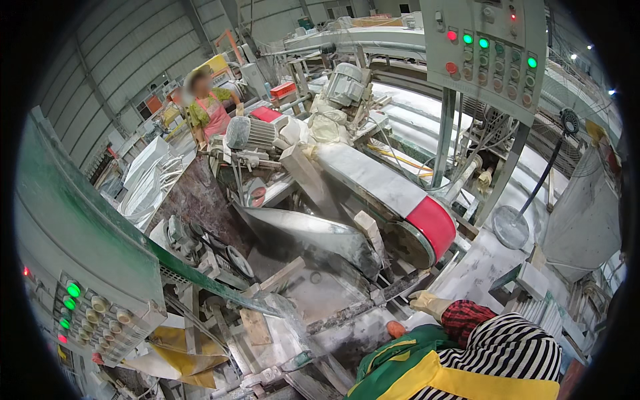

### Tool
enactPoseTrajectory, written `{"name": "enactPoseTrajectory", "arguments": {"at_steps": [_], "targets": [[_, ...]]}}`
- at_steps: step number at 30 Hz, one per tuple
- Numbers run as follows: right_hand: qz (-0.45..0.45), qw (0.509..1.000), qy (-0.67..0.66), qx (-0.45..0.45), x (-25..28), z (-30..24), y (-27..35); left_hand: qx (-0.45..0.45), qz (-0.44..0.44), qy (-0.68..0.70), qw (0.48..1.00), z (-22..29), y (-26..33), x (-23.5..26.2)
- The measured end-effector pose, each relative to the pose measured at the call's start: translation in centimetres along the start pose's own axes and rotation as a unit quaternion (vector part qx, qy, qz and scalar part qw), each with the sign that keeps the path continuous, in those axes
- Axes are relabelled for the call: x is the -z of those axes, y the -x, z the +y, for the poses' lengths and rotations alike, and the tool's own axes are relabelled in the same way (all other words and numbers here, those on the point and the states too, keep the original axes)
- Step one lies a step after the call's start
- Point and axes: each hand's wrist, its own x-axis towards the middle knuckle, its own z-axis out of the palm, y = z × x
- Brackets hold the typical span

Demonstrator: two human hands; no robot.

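Whether the right grip [430,305] holds anything cannot be told, since its fingertips are small and merge with the pale, dusty surface around them. The left grip is hidden or out of frame. Just below and left of the right grip, a reddish rounded thing [395,330] is partly covered by the green garment [407,353] (too little shows to name it). Below the grip, that garment and the striped shirt [517,343] are cut by the lower edge. Well up and left of it, a co-worker's [212,113] face is blurred and their lower body hidden. Far above it, the control panel [477,83] leaves the top edge, its labels illegible.
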Motion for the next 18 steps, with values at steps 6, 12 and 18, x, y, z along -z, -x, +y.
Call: {"name": "enactPoseTrajectory", "arguments": {"at_steps": [6,12,18], "targets": [[0.045,0.999,-0.005,0.016,-0.3,1.6,0.0,-0.011,-0.009,-0.009,1.0,0.9,0.4,0.1],[0.019,1.0,-0.015,-0.003,-0.7,0.7,-0.3,-0.008,-0.032,-0.019,0.999,-0.3,0.4,0.4],[0.042,0.99,0.13,-0.029,0.8,1.0,-1.2,0.143,-0.289,0.025,0.946,2.6,-8.7,10.9]]}}
